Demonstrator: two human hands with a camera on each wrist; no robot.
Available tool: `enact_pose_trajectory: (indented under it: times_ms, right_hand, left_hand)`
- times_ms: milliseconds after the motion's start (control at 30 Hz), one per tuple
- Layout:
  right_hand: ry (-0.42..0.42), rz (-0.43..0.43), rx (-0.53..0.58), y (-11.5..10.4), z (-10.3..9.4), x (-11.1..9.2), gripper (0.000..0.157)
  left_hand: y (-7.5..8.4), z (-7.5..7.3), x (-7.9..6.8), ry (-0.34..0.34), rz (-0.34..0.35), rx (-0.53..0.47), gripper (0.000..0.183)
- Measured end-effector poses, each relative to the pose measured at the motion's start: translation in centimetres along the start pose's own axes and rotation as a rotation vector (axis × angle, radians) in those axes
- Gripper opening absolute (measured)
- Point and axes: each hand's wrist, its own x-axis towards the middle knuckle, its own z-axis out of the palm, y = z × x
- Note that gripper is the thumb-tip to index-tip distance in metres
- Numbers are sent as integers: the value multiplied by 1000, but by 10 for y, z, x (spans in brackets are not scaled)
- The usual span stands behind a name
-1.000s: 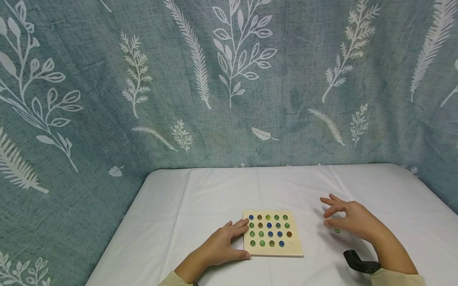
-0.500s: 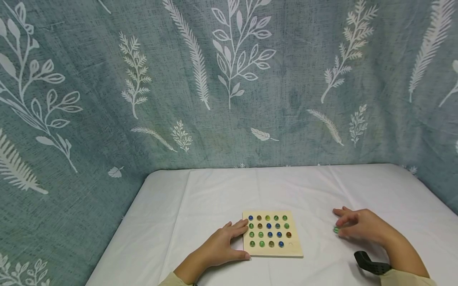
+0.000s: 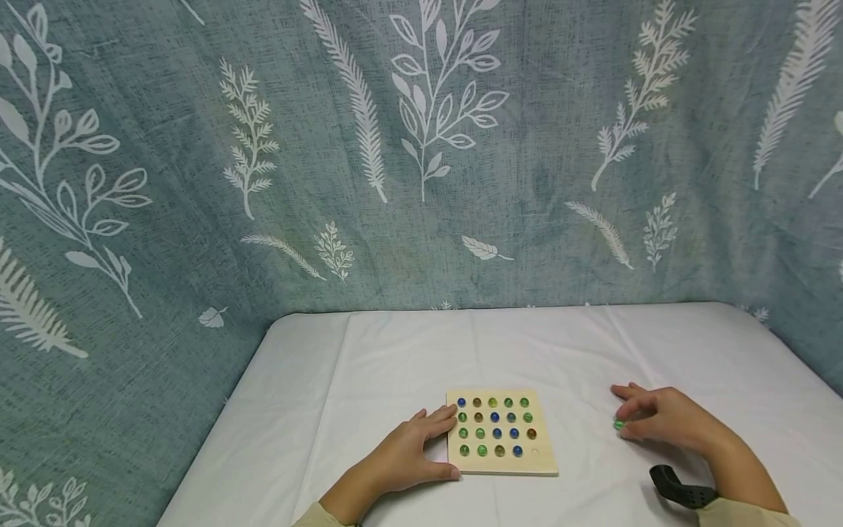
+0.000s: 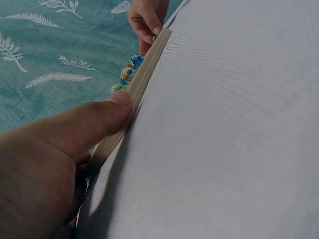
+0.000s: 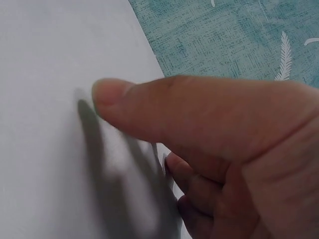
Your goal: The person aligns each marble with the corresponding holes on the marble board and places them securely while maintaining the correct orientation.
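A square wooden board lies on the white cloth, with rows of coloured glass marbles in its hollows. One hollow in the front row, toward the right, holds no marble. My left hand grips the board's left side, fingers over the left edge and thumb against the front edge. In the left wrist view the thumb presses on the board's side. Off to the right of the board, my right hand pinches a green marble between thumb and index finger, low over the cloth. The right wrist view hides that marble behind the thumb.
White cloth covers the table. A teal curtain with white leaf prints hangs behind it and along the sides. A black strap-like piece sits at my right wrist.
My right hand has moved right and toward me, and its spread thumb and index finger have closed on the green marble. The left hand and the board stay put.
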Motion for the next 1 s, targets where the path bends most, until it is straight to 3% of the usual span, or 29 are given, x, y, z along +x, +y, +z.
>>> enact_pose_trajectory:
  times_ms: [1000]
  right_hand:
    - [9, -10, -13, 1, 2, 0, 30]
  left_hand:
    - [1, 0, -1, 0, 4, 12, 84]
